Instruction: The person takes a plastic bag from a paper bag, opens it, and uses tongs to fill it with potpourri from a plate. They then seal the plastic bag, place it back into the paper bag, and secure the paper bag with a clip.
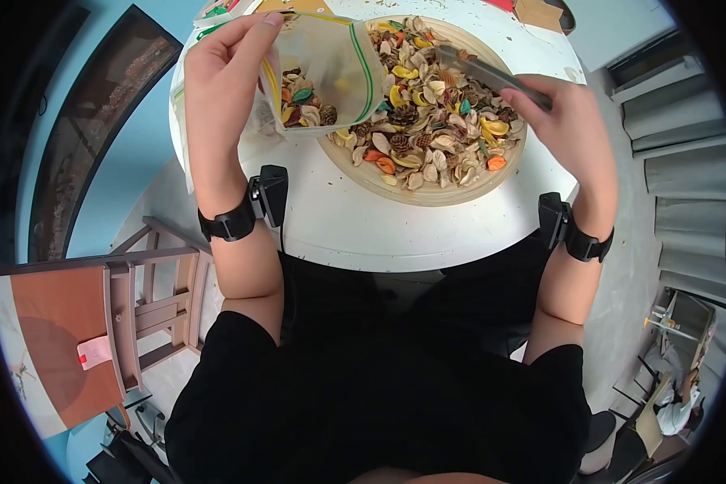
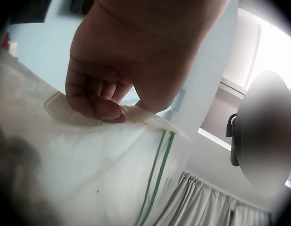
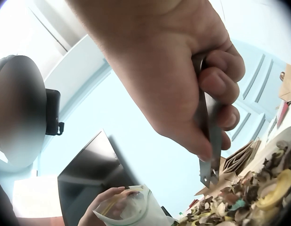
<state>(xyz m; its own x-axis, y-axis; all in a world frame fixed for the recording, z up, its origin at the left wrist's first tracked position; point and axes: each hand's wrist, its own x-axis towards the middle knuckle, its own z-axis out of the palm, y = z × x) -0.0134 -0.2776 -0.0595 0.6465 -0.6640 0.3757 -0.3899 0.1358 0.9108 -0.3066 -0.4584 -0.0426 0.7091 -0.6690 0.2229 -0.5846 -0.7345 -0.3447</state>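
The two hands were apart from each other. The left hand (image 1: 230,60) pinched the rim of a clear zip bag (image 1: 343,85) between thumb and fingers, holding it up at its top edge. Green and yellow lines ran along the bag's mouth, and dried petals, a small cone and a teal piece lay low inside it.

The right hand (image 1: 563,109) was clamped round metal tongs (image 1: 500,78), fingers curled on one side and thumb on the other. The tongs slanted over the plate, their tips pointing toward the bag side; whether they held a piece could not be told. Small holes showed near the tips in the right wrist view.

The round plate (image 1: 460,196) sat on the white table (image 1: 363,234), heaped with petals (image 1: 440,161) in cream, yellow, orange and teal, with brown cones (image 1: 403,115) among them. The bag was at the plate's left side and overlapped its edge in the head view; whether the two touched could not be told.

Brown paper (image 1: 538,14) lay at the table's far edge, near the plate, and small crumbs dotted the tabletop. Each wrist wore a black strap with a camera. Off to the left, a pink card (image 1: 95,352) with a red mark lay on a brown surface (image 1: 52,323); any writing on it was too small to read. Grey curtains (image 1: 690,214) hung at the right.
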